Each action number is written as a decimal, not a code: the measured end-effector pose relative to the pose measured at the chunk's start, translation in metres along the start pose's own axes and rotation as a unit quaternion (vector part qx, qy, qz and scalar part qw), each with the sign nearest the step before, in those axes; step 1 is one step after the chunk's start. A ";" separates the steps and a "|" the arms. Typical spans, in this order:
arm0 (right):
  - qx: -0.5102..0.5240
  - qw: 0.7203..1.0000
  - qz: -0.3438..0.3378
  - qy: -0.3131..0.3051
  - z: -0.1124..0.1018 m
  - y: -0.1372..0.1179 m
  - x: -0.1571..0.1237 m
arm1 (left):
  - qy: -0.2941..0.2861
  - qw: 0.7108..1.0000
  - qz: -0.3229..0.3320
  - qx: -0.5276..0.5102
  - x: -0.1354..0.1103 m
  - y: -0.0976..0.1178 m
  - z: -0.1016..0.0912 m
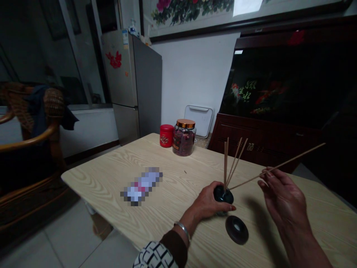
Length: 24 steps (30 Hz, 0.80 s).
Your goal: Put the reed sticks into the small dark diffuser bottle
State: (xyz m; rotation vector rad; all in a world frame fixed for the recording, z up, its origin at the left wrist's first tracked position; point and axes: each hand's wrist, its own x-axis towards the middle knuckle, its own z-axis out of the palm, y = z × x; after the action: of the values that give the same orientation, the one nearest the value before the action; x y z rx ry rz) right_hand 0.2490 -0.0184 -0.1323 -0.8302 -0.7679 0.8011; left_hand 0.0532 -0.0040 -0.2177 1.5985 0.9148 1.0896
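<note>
Pale wood bench (173, 178) — a person's left hand (208, 201) closes around a dark, glossy round holder (220, 195), which rests on the bench with several thin wooden sticks (226, 160) rising from its top, some upright, others fanned outward. The right hand (284, 197), raised clear of the bench, pinches a long stick (295, 160) between thumb and fingertips, its lower end reaching toward the holder. A firm hold on the base and a light pinch would best suit stems this slender. A dark ring-shaped holder (237, 229) lies just beside — beyond stand a red tin (166, 136) and a copper-lidded jar of dried petals (183, 138).
</note>
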 end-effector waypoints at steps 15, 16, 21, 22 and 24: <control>-0.304 0.932 -0.112 -0.164 0.025 0.006 -0.013 | -0.001 1.000 0.002 -0.006 0.001 -0.005 0.001; -0.320 0.923 -0.111 -0.182 0.025 0.009 -0.015 | -0.002 1.000 0.003 -0.006 0.002 -0.006 0.002; -0.384 0.884 -0.092 -0.252 0.020 0.026 -0.024 | -0.002 1.000 0.017 -0.014 0.003 -0.008 0.001; -0.389 0.881 -0.084 -0.257 0.018 0.029 -0.026 | -0.002 1.000 0.018 -0.017 0.003 -0.008 0.001; -0.389 0.884 -0.071 -0.251 0.014 0.033 -0.029 | -0.003 1.000 0.021 -0.021 0.002 -0.007 0.001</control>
State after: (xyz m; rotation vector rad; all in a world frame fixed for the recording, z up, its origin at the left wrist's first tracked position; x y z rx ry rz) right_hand 0.2138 -0.0238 -0.1614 -1.2734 -1.6600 0.5645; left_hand 0.0548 -0.0003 -0.2240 1.5913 0.8518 1.1269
